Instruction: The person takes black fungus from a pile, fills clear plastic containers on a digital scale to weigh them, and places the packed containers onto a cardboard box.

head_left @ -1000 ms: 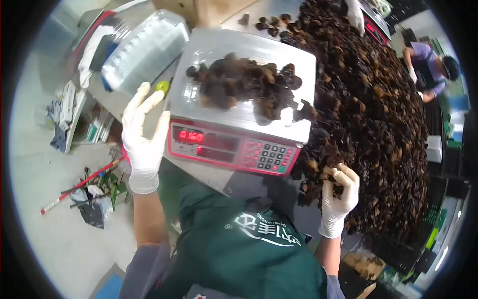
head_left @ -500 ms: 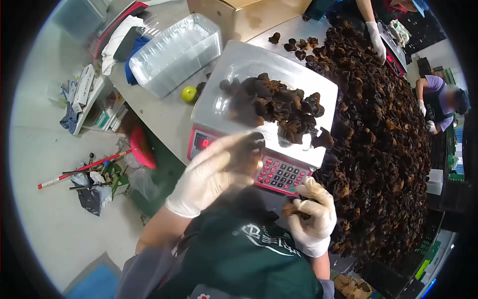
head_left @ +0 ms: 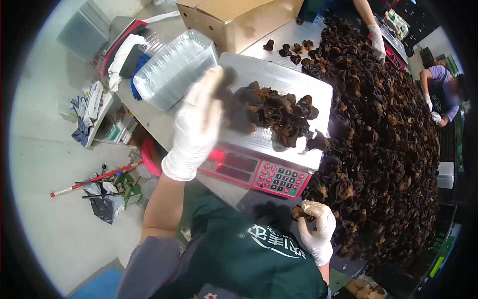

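The scale [head_left: 239, 172] has its pan's metal showing between the mushrooms [head_left: 281, 112] and both the far and near edges; one mushroom reaches the right edge. Grey table [head_left: 152, 117] shows left of the scale, as far as the table's edge. The mound [head_left: 383, 149] crowds the scale's right side.

The left hand [head_left: 191, 124], blurred, is raised over the scale's left edge, the mushrooms to its right; whether it grips the dark blur at its fingertips, I cannot tell. The right hand [head_left: 317, 231], in front of the scale's right corner, pinches a brown piece [head_left: 302, 214] between thumb and fingers.

The mushrooms are dark, wrinkled and cupped, the gloves white and thin. Ribbed clear plastic trays [head_left: 174, 67] and a cardboard box [head_left: 249, 20] stand beyond the scale.
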